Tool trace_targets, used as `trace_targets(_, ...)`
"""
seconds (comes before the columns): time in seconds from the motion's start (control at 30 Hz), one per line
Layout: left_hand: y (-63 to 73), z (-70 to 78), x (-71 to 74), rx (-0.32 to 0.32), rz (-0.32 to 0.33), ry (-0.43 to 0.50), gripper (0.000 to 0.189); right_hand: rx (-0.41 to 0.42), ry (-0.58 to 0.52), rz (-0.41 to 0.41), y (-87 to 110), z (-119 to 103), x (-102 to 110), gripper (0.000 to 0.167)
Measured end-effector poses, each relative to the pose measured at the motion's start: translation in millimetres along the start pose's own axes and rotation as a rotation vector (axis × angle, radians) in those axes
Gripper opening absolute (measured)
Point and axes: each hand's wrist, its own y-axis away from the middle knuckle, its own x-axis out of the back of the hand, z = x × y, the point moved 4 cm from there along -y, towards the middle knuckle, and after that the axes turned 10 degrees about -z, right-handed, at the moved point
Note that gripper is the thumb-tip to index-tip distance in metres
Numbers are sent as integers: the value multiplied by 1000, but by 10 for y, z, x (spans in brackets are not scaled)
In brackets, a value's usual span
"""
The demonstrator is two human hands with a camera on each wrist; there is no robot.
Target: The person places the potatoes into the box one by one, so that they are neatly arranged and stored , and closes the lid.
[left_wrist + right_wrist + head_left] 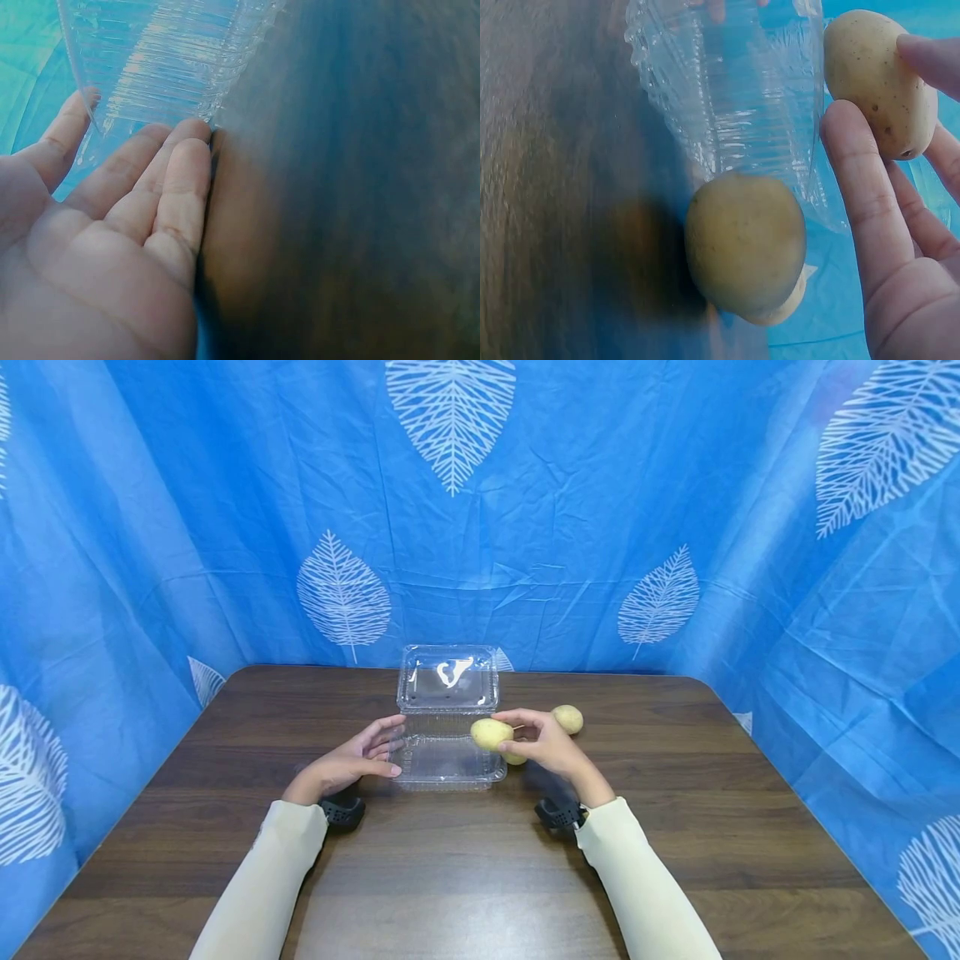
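Blue leaf-print curtains point(525, 527) walled in the wood-grain counter point(450, 877), and both forearms reached forward over it! Thumb and fingers parted wide, the left hand point(351, 760) touched a clear plastic clamshell point(446, 778), its lid up. The right hand point(551, 745) pinched a potato point(489, 734) by the clamshell's right rim; a second potato point(515, 759) sat just beside, a third potato point(567, 719) farther back.
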Motion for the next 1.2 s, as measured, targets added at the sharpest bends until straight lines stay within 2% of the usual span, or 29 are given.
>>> trace_targets(0.47,3,-10,-4,3,0,4,97,-16,9,-11,-51,-36,-67,45)
trace_targets(0.8,-1,-1,-1,7,6,8,99,-113,-93,-19,-129,-47,-126,50)
trace_targets(1.2,-8,-11,-2,10,4,-2,98,-120,-153,-35,-222,-87,-256,51)
